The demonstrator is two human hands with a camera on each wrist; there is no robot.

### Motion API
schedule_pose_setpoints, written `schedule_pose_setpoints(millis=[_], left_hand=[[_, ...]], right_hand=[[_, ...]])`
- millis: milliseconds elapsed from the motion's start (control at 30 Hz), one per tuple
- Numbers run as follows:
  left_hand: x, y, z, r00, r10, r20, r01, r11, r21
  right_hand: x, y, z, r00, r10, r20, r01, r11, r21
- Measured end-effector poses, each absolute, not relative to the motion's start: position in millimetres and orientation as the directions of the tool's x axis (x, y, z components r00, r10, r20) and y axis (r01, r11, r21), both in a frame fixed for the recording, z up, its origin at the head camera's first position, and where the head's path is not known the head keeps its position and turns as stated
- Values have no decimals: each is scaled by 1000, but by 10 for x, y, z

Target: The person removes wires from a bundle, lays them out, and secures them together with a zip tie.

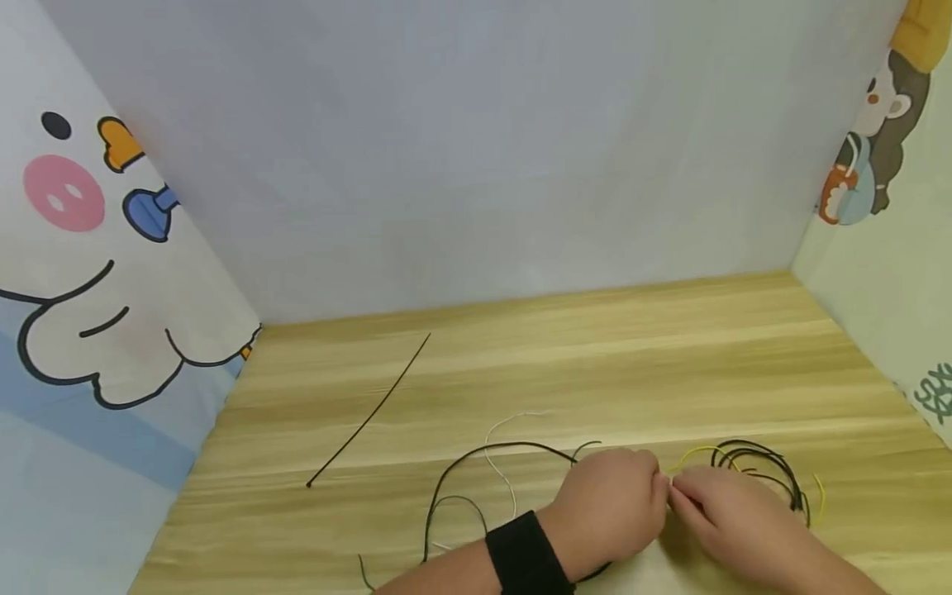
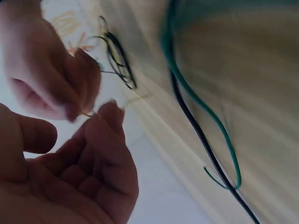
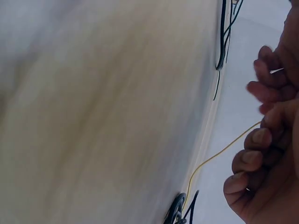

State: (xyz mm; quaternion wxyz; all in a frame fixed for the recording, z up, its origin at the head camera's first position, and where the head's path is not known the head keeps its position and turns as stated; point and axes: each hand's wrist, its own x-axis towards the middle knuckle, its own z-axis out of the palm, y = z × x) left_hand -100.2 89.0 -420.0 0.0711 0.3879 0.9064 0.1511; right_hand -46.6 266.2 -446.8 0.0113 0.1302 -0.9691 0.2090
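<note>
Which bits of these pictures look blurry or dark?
Head view: bright, with the straight black wire fairly sharp; left wrist view: the green wire smears near the top, and the left hand looks dim; right wrist view: the table is blurry, the right hand shadowy.

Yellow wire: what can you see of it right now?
The yellow wire is thin, smooth and looks flexible, perhaps plastic-coated. It curves loosely from the right hand, which grips it, to the dark coil. A short stretch shows between both hands; the left hand appears to pinch it too. Whether the yellow piece beyond the coil belongs to it is unclear.
</note>
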Motion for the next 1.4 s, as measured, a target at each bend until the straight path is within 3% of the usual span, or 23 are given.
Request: schedule_pose_setpoints(millis=[367,467,600,700,933,1067,1167,1233,1400], left_hand=[[-1070,890,-4156,-726,655,-210,457,688,564],[-1068,905,-4160,-725,657,-207,467,690,554],[-1069,925,-4185,-725,664,-180,519,700,490],[-1087,918,-4186,-741,654,-152,539,714,446],[-1111,890,-4141,-735,663,-142,618,741,265],[-1082,821,-4133,-683,725,-87,717,689,112],[-1052,684,-4148,-643,764,-44,761,644,77],[-1043,552,-4152,-650,759,-41,753,650,100],[-1068,100,-4114,-743,666,-62,648,739,184]], right_hand=[[-491,2630,-4552,-907,-416,63,-397,795,-460],[-489,2640,-4551,-895,-415,165,-442,778,-447],[-531,2612,-4523,-831,-387,400,-525,784,-331],[-578,2572,-4503,-804,-378,460,-542,784,-302],[-589,2553,-4512,-928,-294,228,-371,771,-518],[-636,2600,-4501,-935,-331,123,-341,753,-563],[-675,2648,-4508,-924,-370,98,-362,760,-540],[-698,2700,-4521,-920,-375,112,-379,783,-494],[-759,2863,-4551,-928,-337,157,-372,833,-409]])
